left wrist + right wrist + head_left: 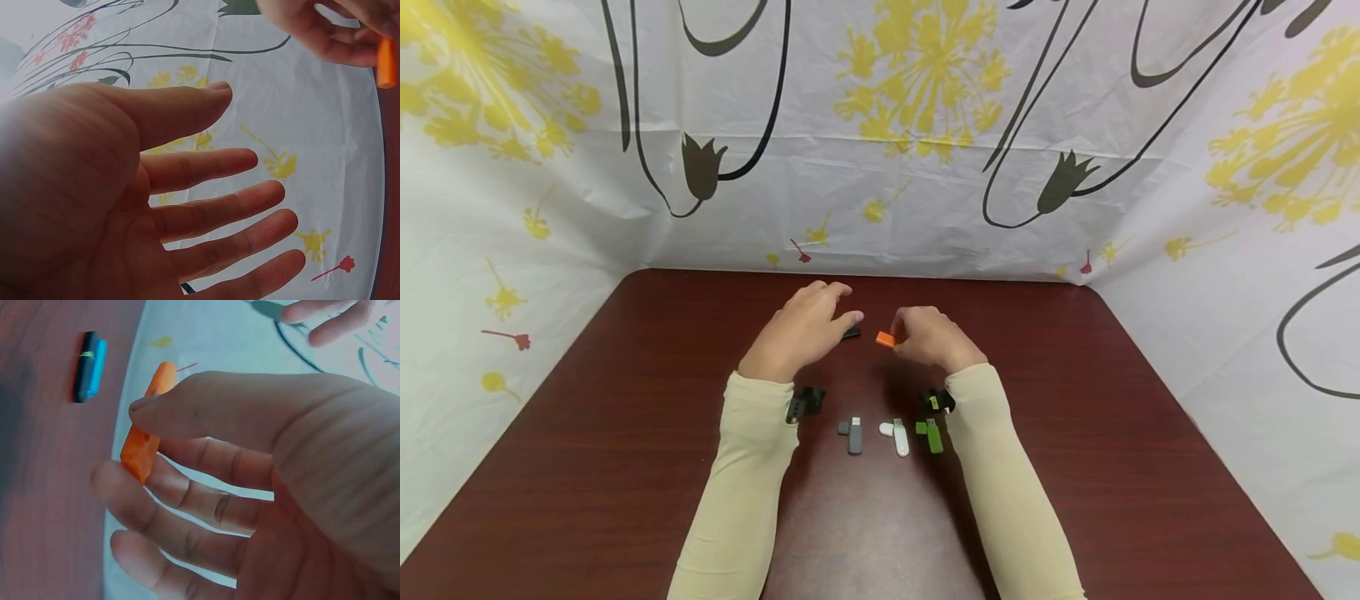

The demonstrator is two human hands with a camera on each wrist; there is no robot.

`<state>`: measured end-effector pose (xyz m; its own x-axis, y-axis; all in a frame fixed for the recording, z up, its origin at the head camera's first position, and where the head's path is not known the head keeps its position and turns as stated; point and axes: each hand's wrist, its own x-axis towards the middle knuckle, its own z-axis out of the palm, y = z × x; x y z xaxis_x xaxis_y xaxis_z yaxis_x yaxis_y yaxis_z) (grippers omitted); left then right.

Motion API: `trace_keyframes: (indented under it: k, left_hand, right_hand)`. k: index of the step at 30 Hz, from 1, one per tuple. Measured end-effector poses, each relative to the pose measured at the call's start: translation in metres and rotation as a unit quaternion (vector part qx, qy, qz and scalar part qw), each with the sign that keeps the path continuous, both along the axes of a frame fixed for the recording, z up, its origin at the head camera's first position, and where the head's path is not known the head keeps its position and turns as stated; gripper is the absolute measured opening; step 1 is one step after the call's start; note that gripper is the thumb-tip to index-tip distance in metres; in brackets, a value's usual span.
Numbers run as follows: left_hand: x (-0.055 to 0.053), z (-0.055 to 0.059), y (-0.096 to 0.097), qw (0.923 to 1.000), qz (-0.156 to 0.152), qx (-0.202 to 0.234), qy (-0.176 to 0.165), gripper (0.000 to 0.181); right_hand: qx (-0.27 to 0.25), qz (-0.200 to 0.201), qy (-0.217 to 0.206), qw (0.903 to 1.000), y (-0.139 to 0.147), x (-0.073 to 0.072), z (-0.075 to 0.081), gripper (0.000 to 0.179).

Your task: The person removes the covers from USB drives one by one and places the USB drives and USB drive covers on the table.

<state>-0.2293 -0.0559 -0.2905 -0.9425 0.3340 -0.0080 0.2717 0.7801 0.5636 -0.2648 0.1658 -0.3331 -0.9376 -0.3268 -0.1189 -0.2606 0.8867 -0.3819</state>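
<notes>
My right hand (934, 337) pinches an orange USB stick (142, 450) between thumb and fingers, above the far middle of the table. The stick looks closed, with no metal plug showing. To its left, my left hand (801, 333) hovers with its fingers spread and straight, holding nothing, as the left wrist view shows. Near that hand's thumb, a black stick (852, 332) lies on the table, partly hidden. In the right wrist view a blue stick (99, 367) lies against the black one.
Nearer on the dark red table (587, 467) lie a grey USB stick (855, 437), a white one (901, 439) and a green one (934, 437). Each has its cap off beside it and its plug bare. A patterned white sheet (820, 200) hangs behind and at both sides.
</notes>
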Motion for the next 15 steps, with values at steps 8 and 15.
trace_keyframes:
  k: [8,15]
  left_hand:
    - [0.002,-0.001,0.008,0.9998,-0.014,-0.011,-0.002,0.058]
    - [0.003,-0.002,0.016,0.9988,-0.043,-0.006,0.023,0.057]
  right_hand:
    - [0.016,0.011,0.062,0.9979,-0.001,0.022,0.019,0.021]
    - [0.014,0.014,0.112,0.9935,0.003,0.041,0.031,0.02]
